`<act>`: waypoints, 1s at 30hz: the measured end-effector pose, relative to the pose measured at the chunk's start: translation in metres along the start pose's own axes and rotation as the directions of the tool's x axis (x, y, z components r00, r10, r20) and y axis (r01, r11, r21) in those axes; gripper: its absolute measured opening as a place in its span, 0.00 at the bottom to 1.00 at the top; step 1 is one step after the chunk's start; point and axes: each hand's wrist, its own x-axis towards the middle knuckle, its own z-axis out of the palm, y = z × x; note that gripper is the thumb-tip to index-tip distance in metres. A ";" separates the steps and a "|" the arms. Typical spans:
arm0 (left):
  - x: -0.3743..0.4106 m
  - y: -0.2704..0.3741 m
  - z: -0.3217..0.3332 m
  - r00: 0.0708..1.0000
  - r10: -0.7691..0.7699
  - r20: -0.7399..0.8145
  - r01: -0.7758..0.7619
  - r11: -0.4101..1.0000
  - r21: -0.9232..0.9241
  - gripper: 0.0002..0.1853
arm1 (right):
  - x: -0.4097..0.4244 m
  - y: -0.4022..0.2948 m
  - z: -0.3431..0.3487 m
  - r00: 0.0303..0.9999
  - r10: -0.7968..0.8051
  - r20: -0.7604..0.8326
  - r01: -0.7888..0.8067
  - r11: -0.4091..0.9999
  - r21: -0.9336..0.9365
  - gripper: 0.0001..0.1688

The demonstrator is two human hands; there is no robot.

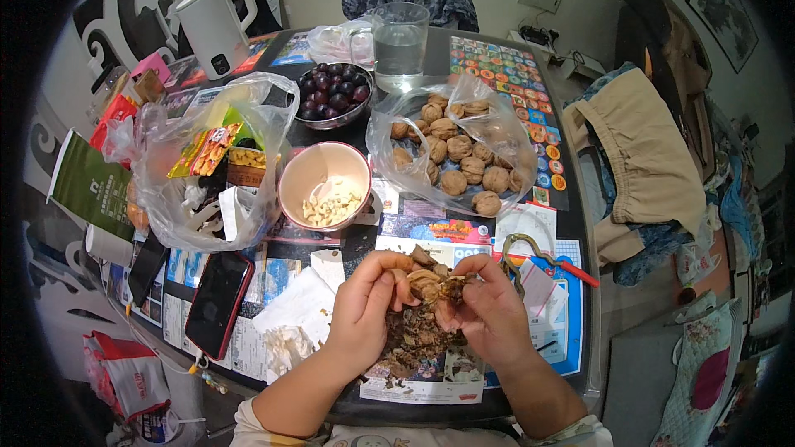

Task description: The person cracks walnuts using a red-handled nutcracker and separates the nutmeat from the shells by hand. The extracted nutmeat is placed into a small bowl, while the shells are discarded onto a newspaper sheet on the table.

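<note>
Both hands meet over a heap of broken walnut shells (413,344) lying on a printed sheet (422,392). My left hand (369,304) holds a cracked walnut (426,285) between thumb and fingers. Its opened inside faces up. My right hand (490,307) pinches a dark, broken walnut piece (452,288) against it. To the right lies a nutcracker (520,239) with a red grip. A cream bowl (289,183) with pale kernels (330,206) inside stands beyond my left hand. Whole walnuts (459,148) fill an open clear plastic bag (385,152) beyond both hands.
A steel bowl of dark grapes (333,92), a glass mug of water (400,43) and a white kettle (214,28) stand at the back. At left are a plastic bag of snack packets (155,198), a phone (218,305) and crumpled tissue (287,347).
</note>
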 end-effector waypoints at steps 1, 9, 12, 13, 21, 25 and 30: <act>0.000 -0.001 0.000 1.000 -0.001 0.010 0.002 0.997 -0.082 0.12 | 0.000 0.000 0.001 1.000 -0.012 -0.015 0.012 1.000 -0.014 0.16; -0.001 0.005 0.001 0.994 -0.109 -0.008 0.109 0.987 0.119 0.09 | 0.000 -0.005 0.009 0.996 -0.020 -0.084 0.014 0.998 -0.068 0.14; 0.000 0.011 0.000 0.990 0.007 -0.142 0.039 0.947 0.317 0.07 | -0.001 -0.007 0.003 0.999 -0.038 -0.001 0.037 0.984 0.176 0.14; 0.001 0.012 -0.002 0.995 0.065 -0.080 -0.017 0.871 0.491 0.07 | -0.001 -0.007 0.003 0.999 -0.037 -0.008 0.038 0.986 0.163 0.13; 0.004 0.017 0.004 0.937 0.299 0.178 -0.336 0.645 0.686 0.16 | -0.004 -0.008 0.008 0.981 -0.161 -0.106 0.124 0.948 -0.293 0.12; -0.003 0.017 0.008 0.947 0.258 0.190 -0.320 0.746 0.584 0.18 | -0.003 -0.006 0.013 0.985 -0.171 -0.025 0.157 0.947 -0.280 0.11; -0.009 0.009 0.008 0.967 0.251 0.046 -0.238 0.824 0.515 0.17 | -0.004 -0.003 0.009 0.982 -0.189 -0.030 0.169 0.931 -0.323 0.11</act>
